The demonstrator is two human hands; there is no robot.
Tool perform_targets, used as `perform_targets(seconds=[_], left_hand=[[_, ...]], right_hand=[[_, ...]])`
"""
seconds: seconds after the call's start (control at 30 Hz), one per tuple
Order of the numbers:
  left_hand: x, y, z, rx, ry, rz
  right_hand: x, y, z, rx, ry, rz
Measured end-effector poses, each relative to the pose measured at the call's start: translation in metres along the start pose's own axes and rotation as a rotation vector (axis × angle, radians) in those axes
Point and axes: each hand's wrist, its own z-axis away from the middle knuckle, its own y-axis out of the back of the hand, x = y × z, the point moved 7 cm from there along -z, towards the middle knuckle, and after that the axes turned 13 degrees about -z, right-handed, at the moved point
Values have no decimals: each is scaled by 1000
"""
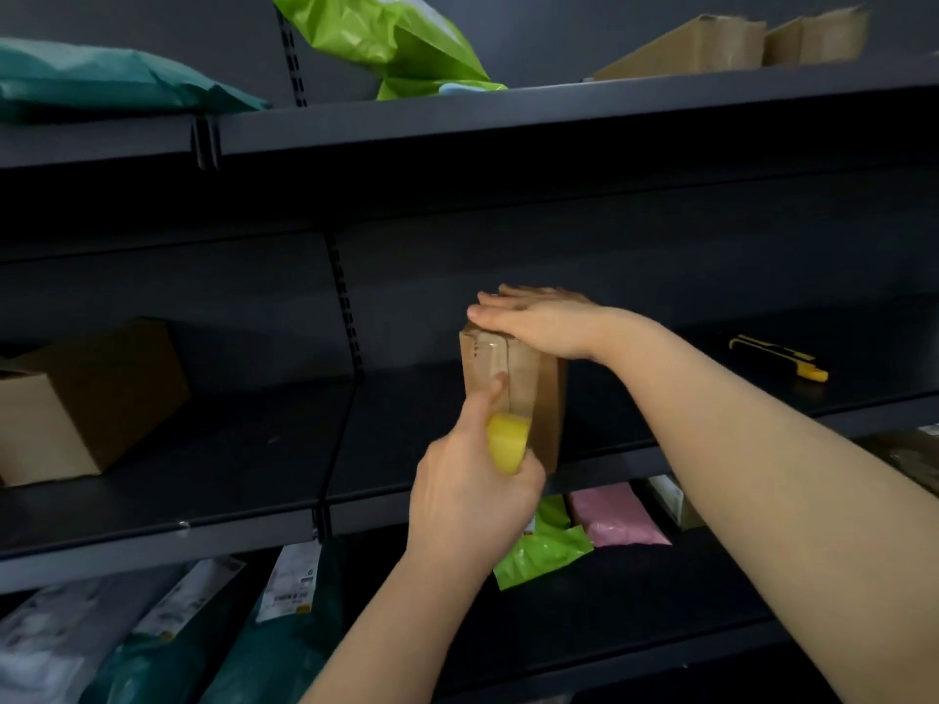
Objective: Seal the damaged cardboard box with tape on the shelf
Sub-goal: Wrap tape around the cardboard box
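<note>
Drawing tape down the near face of the cardboard box (528, 383) is, as I judge it, the step in hand; the box stands on end at the middle of the frame, on the middle shelf (254, 449) close to its front lip. My right hand (538, 320) lies flat on the box's top, fingers straight, gripping nothing and only pressing down; my left hand (467, 495), just below the box's lower front, has its fingers curled round the yellow tape roll (508, 442), with the thumb (495, 391) stretched up onto the face. A clear strip (490, 358) shows on the upper part of that face, wrinkled near the top corner; whether it runs over the top I cannot tell, since the right hand hides it. To do this well I would keep the right palm's weight on the top so the tall, narrow box does not tip toward the lip; I would keep the roll low and the tape taut and straight, and rub the thumb along the strip to press out creases; I would carry the tape to the bottom edge before cutting. A yellow-and-black utility knife (777, 358) lies on the same shelf at the right of the frame, well apart from the box; reaching it means freeing a hand, so the tape should be stuck down first.
</note>
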Motion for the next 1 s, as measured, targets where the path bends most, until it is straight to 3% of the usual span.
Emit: perform_targets(seconds=[0.17, 0.4, 0.6, 0.73, 1.0], left_hand=[[-9, -3, 15, 138, -35, -8], [-2, -12, 16, 7, -60, -122], [4, 26, 11, 86, -103, -63], [6, 19, 0, 1, -43, -58], [15, 24, 6, 90, -129, -81]], right_hand=[[12, 2, -4, -6, -29, -124], [13, 11, -18, 44, -21, -154], [8, 29, -9, -2, -15, -352], [-4, 24, -13, 112, 64, 7], [-2, 44, 0, 208, 103, 109]])
